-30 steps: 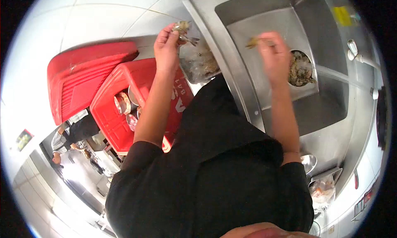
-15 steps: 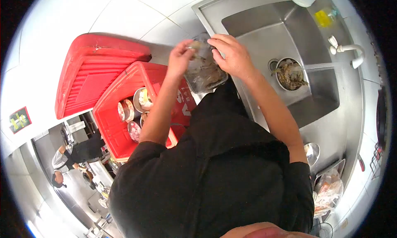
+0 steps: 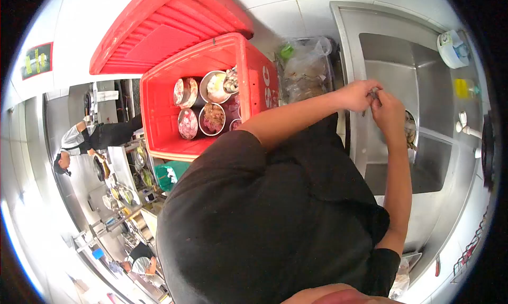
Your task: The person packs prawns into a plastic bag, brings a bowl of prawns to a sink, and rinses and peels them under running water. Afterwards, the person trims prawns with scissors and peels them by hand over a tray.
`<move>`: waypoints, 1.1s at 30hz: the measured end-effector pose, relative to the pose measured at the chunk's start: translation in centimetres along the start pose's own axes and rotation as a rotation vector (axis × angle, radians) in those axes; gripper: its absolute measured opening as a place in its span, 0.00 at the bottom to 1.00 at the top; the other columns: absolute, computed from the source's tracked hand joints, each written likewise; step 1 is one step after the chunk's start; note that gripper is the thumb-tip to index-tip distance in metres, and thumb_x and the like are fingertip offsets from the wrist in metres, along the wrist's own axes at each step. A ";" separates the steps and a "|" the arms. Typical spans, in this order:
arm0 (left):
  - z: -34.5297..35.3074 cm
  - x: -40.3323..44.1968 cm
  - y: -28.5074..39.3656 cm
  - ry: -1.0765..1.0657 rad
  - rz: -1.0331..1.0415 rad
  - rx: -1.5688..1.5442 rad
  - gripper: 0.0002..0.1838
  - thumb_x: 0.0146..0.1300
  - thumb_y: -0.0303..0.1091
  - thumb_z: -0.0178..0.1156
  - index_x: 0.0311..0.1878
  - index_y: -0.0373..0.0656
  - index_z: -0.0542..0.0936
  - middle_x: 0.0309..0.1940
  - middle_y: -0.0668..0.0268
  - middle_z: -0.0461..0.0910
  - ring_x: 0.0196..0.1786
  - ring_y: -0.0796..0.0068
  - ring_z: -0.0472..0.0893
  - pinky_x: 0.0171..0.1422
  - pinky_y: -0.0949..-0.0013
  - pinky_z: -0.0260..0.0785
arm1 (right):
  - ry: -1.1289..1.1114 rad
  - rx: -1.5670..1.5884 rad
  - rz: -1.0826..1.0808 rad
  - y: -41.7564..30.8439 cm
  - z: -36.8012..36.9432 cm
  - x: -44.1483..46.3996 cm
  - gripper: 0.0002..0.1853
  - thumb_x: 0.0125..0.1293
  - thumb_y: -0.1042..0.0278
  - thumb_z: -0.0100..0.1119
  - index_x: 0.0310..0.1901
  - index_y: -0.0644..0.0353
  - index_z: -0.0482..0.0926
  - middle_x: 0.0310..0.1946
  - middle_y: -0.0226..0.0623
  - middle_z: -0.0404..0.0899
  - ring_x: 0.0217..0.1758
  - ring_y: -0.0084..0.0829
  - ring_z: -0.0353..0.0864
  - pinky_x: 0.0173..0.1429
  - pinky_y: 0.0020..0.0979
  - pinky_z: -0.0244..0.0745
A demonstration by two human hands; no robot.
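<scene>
Over the steel sink (image 3: 389,71), my left hand (image 3: 358,96) and my right hand (image 3: 389,111) meet with fingers pinched on a small greyish shrimp (image 3: 373,94). Only a little of the shrimp shows between the fingertips. Below my right forearm, partly hidden by it, a round bowl of shrimp (image 3: 410,128) sits in the sink. A tray of shrimp with clear plastic over it (image 3: 307,74) stands left of the sink's edge.
Left of the tray is an open red cooler (image 3: 159,100) holding several metal bowls of food, its lid (image 3: 169,34) raised behind. A faucet (image 3: 468,127) and a white tub (image 3: 452,49) are at the sink's right. Two people work at the far left.
Both hands have moved from the shrimp tray to over the sink and come together on a shrimp. The view has shifted, showing more of the cooler and a second person.
</scene>
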State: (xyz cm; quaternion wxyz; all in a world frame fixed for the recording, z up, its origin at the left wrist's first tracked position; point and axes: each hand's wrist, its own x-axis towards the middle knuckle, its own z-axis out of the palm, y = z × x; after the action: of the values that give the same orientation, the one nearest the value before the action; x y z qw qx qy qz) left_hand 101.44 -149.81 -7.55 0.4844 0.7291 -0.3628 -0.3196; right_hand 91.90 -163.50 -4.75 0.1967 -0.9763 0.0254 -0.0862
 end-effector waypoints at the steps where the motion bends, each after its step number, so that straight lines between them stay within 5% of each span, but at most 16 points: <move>1: 0.4 0.1 0.0 -0.023 -0.025 -0.007 0.24 0.57 0.22 0.54 0.59 0.41 0.72 0.34 0.53 0.81 0.36 0.61 0.81 0.42 0.61 0.73 | 0.010 -0.025 -0.001 0.3 0.4 -0.5 0.04 0.58 0.71 0.58 0.32 0.61 0.75 0.29 0.45 0.77 0.35 0.51 0.78 0.39 0.49 0.71; 8: 1.0 -0.7 0.0 -0.020 -0.053 -0.035 0.25 0.57 0.23 0.56 0.61 0.41 0.71 0.32 0.53 0.80 0.34 0.60 0.80 0.40 0.58 0.72 | 0.106 0.410 0.238 1.0 1.7 -2.6 0.12 0.59 0.72 0.57 0.43 0.65 0.80 0.34 0.49 0.82 0.34 0.47 0.82 0.41 0.40 0.76; 10: 1.7 -0.2 -1.5 0.026 0.079 0.037 0.25 0.58 0.24 0.56 0.62 0.42 0.70 0.32 0.53 0.80 0.33 0.62 0.80 0.40 0.58 0.72 | 0.119 0.568 0.379 0.2 1.8 -3.5 0.14 0.58 0.71 0.58 0.45 0.65 0.80 0.35 0.50 0.82 0.34 0.46 0.83 0.41 0.39 0.77; 12: 2.2 0.1 -1.7 -0.043 0.101 0.020 0.25 0.62 0.25 0.56 0.63 0.43 0.69 0.30 0.62 0.79 0.32 0.74 0.78 0.34 0.66 0.72 | 0.179 0.413 0.384 -0.5 1.5 -4.0 0.16 0.56 0.70 0.58 0.46 0.64 0.81 0.33 0.51 0.82 0.33 0.48 0.83 0.39 0.40 0.77; 13: 1.9 -0.1 -0.1 -0.104 -0.047 -0.068 0.24 0.62 0.25 0.56 0.63 0.44 0.69 0.31 0.63 0.80 0.32 0.75 0.77 0.34 0.68 0.71 | 0.194 0.382 0.376 -0.1 1.8 -4.5 0.16 0.56 0.70 0.57 0.46 0.64 0.81 0.33 0.52 0.81 0.34 0.49 0.83 0.39 0.40 0.77; 17: 2.3 -0.1 2.0 -0.104 0.039 -0.034 0.25 0.61 0.20 0.55 0.63 0.43 0.69 0.29 0.66 0.74 0.33 0.77 0.74 0.39 0.69 0.69 | 0.267 0.368 0.367 0.3 0.9 -5.3 0.15 0.56 0.71 0.54 0.45 0.64 0.81 0.34 0.55 0.80 0.35 0.52 0.82 0.39 0.42 0.77; 19: 2.9 0.4 1.8 -0.154 0.014 -0.039 0.24 0.61 0.21 0.53 0.62 0.42 0.70 0.32 0.56 0.80 0.37 0.65 0.81 0.45 0.64 0.73 | 0.243 0.428 0.407 0.7 0.6 -6.2 0.15 0.56 0.72 0.53 0.44 0.64 0.81 0.33 0.55 0.80 0.34 0.53 0.82 0.39 0.43 0.77; 20: 3.1 0.8 1.7 -0.174 0.027 -0.064 0.24 0.61 0.21 0.53 0.62 0.42 0.70 0.32 0.56 0.80 0.37 0.65 0.81 0.44 0.64 0.72 | 0.321 0.449 0.315 1.6 1.4 -6.6 0.15 0.57 0.74 0.52 0.46 0.64 0.81 0.32 0.51 0.82 0.31 0.49 0.82 0.36 0.40 0.78; 23: 3.5 1.2 2.6 -0.220 0.041 -0.091 0.24 0.61 0.21 0.53 0.63 0.41 0.70 0.32 0.57 0.80 0.36 0.65 0.80 0.44 0.64 0.72 | 0.250 0.800 0.598 3.0 1.9 -8.5 0.15 0.60 0.75 0.52 0.48 0.63 0.81 0.30 0.46 0.83 0.27 0.44 0.82 0.35 0.37 0.78; 26: 3.9 2.1 3.9 -0.263 0.072 0.019 0.26 0.61 0.21 0.53 0.64 0.40 0.69 0.32 0.58 0.80 0.36 0.66 0.80 0.43 0.66 0.72 | 0.407 0.885 0.586 3.1 1.8 -9.3 0.13 0.62 0.72 0.56 0.48 0.62 0.81 0.30 0.42 0.83 0.29 0.38 0.82 0.37 0.34 0.78; 30: 5.4 3.0 5.2 -0.345 0.047 0.048 0.27 0.62 0.19 0.52 0.66 0.46 0.68 0.31 0.64 0.78 0.36 0.76 0.76 0.43 0.71 0.69 | 0.500 0.388 0.299 2.0 -1.4 -9.6 0.11 0.63 0.68 0.60 0.46 0.59 0.82 0.35 0.43 0.84 0.34 0.40 0.83 0.40 0.36 0.78; 33: 6.3 3.7 6.2 -0.411 0.067 0.044 0.28 0.62 0.18 0.51 0.67 0.46 0.67 0.33 0.64 0.79 0.38 0.76 0.78 0.45 0.72 0.69 | 0.573 0.305 0.312 3.6 -0.5 -10.4 0.10 0.65 0.69 0.58 0.46 0.60 0.81 0.34 0.44 0.83 0.33 0.39 0.83 0.41 0.36 0.77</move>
State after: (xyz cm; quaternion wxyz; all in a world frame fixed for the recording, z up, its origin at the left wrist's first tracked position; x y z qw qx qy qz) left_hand 96.94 -157.59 -4.18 0.3947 0.6464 -0.4849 -0.4373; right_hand 81.52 -166.09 -7.36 0.3357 -0.8564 0.2152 -0.3281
